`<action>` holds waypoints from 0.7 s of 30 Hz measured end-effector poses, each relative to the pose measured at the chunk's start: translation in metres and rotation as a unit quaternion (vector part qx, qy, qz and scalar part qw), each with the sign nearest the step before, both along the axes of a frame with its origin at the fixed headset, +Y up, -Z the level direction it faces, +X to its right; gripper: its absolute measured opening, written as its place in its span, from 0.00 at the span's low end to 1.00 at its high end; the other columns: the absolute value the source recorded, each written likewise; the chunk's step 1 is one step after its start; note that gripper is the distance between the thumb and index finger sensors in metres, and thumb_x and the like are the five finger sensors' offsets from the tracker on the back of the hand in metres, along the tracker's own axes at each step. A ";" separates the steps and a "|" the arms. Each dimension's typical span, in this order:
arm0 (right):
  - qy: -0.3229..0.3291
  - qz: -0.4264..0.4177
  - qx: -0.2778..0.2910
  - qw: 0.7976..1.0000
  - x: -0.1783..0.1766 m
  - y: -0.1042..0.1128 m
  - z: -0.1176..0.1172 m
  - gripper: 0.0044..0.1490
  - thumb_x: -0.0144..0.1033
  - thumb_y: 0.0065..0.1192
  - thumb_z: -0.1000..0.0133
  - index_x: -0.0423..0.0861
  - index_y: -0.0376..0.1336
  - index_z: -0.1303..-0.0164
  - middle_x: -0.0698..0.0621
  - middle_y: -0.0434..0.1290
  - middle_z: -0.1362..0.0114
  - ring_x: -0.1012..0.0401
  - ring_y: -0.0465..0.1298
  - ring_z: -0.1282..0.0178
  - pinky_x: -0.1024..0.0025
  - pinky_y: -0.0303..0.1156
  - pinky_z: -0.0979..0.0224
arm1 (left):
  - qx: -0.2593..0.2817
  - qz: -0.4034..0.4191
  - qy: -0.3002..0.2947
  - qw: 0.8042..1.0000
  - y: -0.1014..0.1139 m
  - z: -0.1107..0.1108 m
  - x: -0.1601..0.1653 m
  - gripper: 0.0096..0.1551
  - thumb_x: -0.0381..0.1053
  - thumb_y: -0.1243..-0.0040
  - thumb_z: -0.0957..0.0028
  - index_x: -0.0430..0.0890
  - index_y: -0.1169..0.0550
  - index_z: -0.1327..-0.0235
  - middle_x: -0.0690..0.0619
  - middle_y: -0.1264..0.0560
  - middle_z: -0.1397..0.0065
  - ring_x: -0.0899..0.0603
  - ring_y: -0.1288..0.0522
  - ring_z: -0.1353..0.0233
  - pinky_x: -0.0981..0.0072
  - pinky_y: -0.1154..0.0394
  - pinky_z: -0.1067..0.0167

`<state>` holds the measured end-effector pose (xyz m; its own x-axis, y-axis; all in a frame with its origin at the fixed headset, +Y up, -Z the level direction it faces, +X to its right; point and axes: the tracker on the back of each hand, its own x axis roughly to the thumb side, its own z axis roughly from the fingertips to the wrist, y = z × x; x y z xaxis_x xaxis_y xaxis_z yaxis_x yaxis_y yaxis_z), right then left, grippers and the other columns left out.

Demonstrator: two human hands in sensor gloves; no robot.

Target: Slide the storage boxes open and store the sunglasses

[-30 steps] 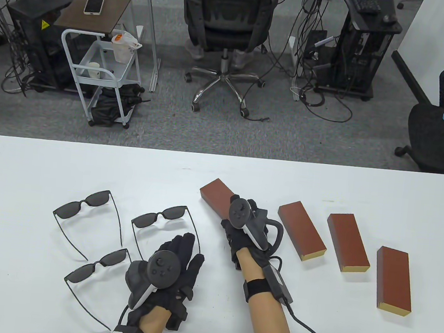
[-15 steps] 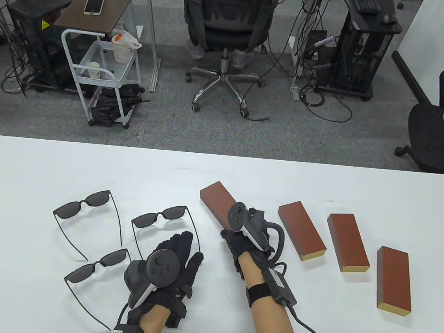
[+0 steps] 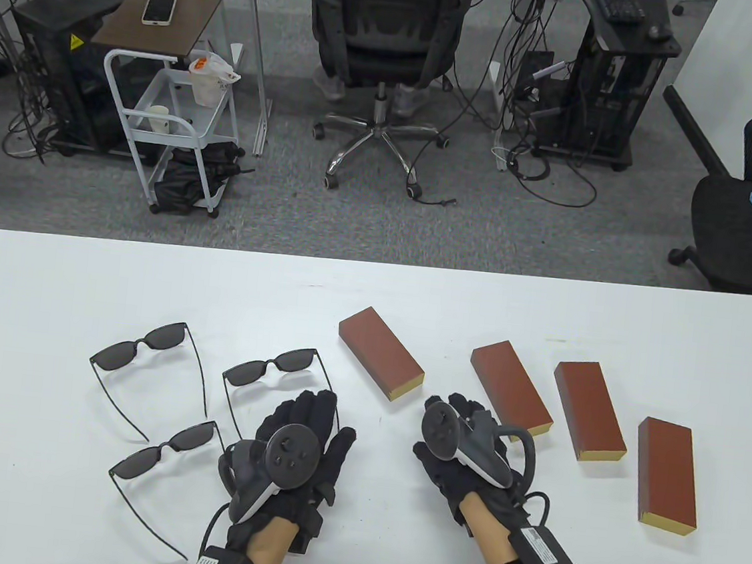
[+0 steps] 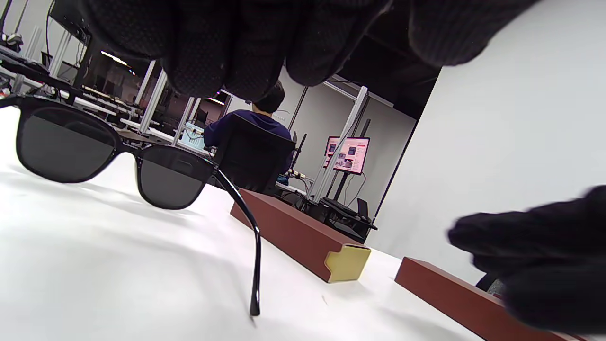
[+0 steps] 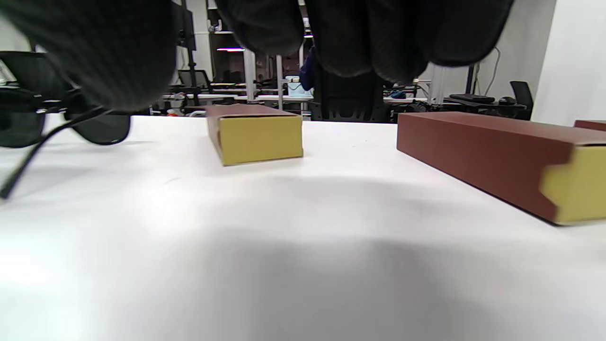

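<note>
Both gloved hands low over white table point(image 3: 45, 301), gripping nothing.
Left hand point(image 3: 302, 442) fingers relaxed beside black sunglasses point(image 3: 273, 366); right hand point(image 3: 466, 449) loosely extended, near of leftmost closed brown cardboard box point(image 3: 380, 352).

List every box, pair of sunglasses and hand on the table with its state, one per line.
leftmost box: closed, lying flat
second box: closed
third box: closed
rightmost box: closed
far-left sunglasses: unfolded
middle sunglasses: unfolded
near sunglasses: unfolded
left hand: holding nothing
right hand: holding nothing

Table cam high, looks down across the bench point(image 3: 48, 274) to the office floor. Wrist cams skim low, facing away; both share the leftmost box point(image 4: 303, 241).
</note>
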<state>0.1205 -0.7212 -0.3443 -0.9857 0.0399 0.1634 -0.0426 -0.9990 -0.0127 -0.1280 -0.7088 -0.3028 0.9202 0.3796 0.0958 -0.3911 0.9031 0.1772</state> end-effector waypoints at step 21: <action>-0.013 -0.053 0.045 0.998 0.034 -0.004 0.023 0.41 0.56 0.69 0.61 0.54 0.61 0.37 0.43 0.65 0.27 0.42 0.67 0.29 0.49 0.67 0.29 | -0.094 -0.146 0.062 0.983 0.003 -0.005 -0.046 0.40 0.69 0.30 0.59 0.56 0.21 0.32 0.50 0.25 0.24 0.36 0.25 0.28 0.37 0.29 0.37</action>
